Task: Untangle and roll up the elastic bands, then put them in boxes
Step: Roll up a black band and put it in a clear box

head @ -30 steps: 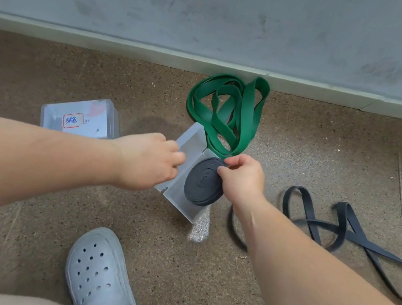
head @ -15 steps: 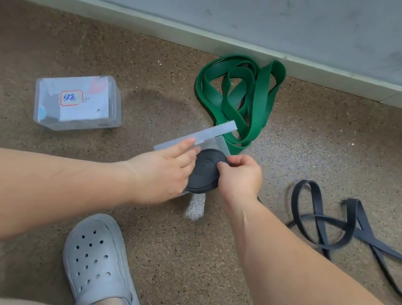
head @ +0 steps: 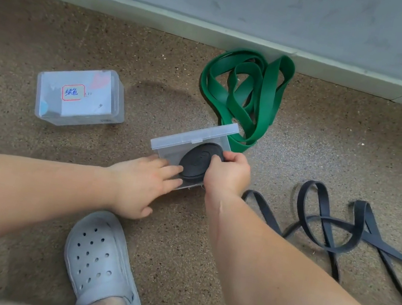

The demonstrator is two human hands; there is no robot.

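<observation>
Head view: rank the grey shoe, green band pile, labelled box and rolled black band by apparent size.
1. grey shoe and green band pile: about alike; the shoe sits nearer the camera, so I won't rank them.
2. labelled box
3. rolled black band

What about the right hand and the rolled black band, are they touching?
Touching. In the head view the right hand pinches the rolled black band at its edge, fingers curled over it.

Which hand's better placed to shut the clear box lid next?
Probably left hand: straight fingers, holding nothing, touching the clear plastic box. Right hand grips the coiled black elastic band.
</observation>
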